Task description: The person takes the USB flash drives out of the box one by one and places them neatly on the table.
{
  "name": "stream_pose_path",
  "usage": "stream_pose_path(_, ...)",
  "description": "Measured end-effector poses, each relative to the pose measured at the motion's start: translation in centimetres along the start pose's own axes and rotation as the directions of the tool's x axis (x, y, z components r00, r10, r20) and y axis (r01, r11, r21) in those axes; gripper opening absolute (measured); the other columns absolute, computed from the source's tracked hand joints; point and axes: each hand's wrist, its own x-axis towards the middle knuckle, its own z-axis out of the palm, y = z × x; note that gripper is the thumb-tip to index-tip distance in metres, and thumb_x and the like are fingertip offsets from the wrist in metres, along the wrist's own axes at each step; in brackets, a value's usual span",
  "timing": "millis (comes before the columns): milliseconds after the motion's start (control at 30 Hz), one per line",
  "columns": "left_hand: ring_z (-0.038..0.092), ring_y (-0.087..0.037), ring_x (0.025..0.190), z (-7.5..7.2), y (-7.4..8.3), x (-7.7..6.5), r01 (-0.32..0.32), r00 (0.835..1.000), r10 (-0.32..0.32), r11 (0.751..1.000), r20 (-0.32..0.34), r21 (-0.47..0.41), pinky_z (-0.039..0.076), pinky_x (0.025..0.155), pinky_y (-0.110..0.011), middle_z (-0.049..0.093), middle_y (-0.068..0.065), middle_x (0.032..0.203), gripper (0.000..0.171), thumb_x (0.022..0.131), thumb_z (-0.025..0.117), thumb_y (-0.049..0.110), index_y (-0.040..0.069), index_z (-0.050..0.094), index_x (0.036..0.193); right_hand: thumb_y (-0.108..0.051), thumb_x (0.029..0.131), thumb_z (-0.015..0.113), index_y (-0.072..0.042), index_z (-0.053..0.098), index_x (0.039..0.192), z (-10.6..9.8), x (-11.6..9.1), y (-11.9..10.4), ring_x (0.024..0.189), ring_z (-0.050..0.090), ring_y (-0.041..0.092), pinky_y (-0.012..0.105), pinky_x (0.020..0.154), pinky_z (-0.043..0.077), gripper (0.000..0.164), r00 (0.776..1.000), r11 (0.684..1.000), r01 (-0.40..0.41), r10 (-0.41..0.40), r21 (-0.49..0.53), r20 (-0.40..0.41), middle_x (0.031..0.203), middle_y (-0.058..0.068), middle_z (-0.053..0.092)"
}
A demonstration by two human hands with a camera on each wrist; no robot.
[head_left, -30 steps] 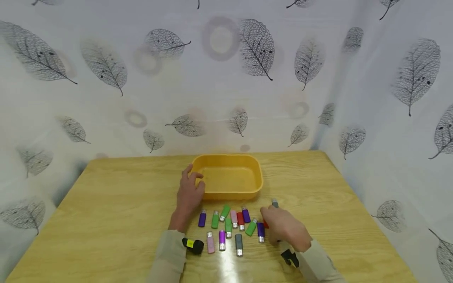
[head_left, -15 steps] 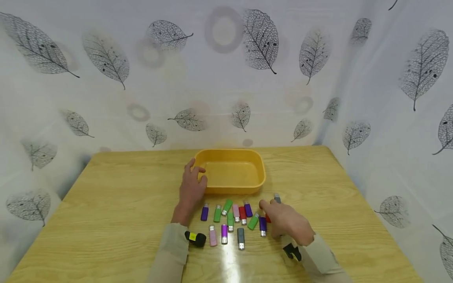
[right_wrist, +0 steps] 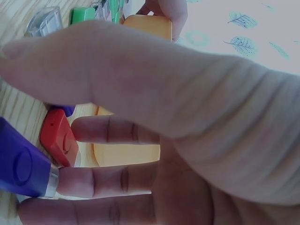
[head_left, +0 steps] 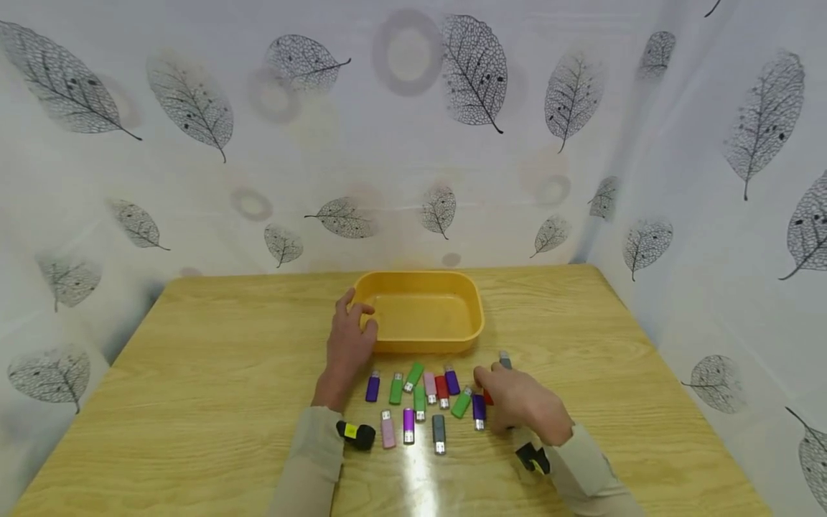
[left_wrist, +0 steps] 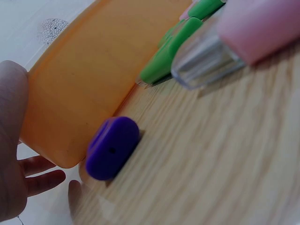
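My left hand [head_left: 349, 341] holds the left end of a yellow plastic tray [head_left: 420, 346], its thumb and a finger over the rim. The left wrist view shows two more fingers outside the tray's wall. Close by that hand lies a purple USB stick [left_wrist: 112, 147]. My right hand [head_left: 526, 402] is low over the right side of a group of USB sticks. Its fingers stretch towards a red USB stick [right_wrist: 59, 138] and a blue USB stick [right_wrist: 23, 159], fingertips right at the blue one's connector end. Just beyond the hand, a grey USB stick [head_left: 505, 360] is partly covered.
Several more USB sticks lie in front of the tray, among them a green one [head_left: 396, 388], a pink one [head_left: 388, 429], a violet one [head_left: 408, 426] and a dark grey one [head_left: 438, 433]. The wooden table [head_left: 226, 388] meets a leaf-patterned curtain [head_left: 388, 143] behind.
The head view has shifted slightly. Both hands, the tray and the USB sticks keep nearly the same places relative to one another.
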Motion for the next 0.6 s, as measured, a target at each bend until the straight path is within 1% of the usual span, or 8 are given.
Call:
stream_pose_path(267,0.040,-0.037,0.138,0.28,0.05,0.23,-0.013,1.000,0.013,1.000,-0.001,0.002,0.044,0.103,-0.054,0.028,-0.011,0.159,0.026,0.092,0.050,0.018,0.003,0.063,0.108,-0.002,0.066,0.083,-0.014,0.054,0.117,-0.10,0.17,0.21,0.077,0.053,0.023,0.037,0.065,0.050,0.060,0.999,0.999,-0.033,0.033,0.027,0.003,0.100,0.008,0.054)
stream_pose_path(433,0.041,-0.039,0.137,0.13,0.13,0.10,-0.006,1.000,0.006,1.000,-0.009,0.000,0.046,0.098,-0.056,0.029,-0.011,0.159,0.025,0.091,0.050,0.018,0.003,0.063,0.107,-0.003,0.067,0.083,-0.012,0.054,0.115,0.07,0.33,0.32,0.078,0.052,0.022,0.037,0.066,0.050,0.057,1.000,1.000,-0.025,0.025,0.003,-0.003,0.097,0.007,0.053)
stream_pose_path(600,0.039,-0.039,0.138,-0.08,0.25,0.04,0.008,1.000,-0.008,1.000,-0.003,0.004,0.046,0.099,-0.055,0.028,-0.010,0.159,0.025,0.091,0.050,0.019,0.004,0.063,0.107,0.000,0.069,0.082,-0.011,0.053,0.113,0.32,0.47,0.33,0.078,0.052,0.022,0.038,0.067,0.051,0.054,1.000,0.999,-0.004,0.003,-0.039,-0.029,0.095,0.006,0.053)
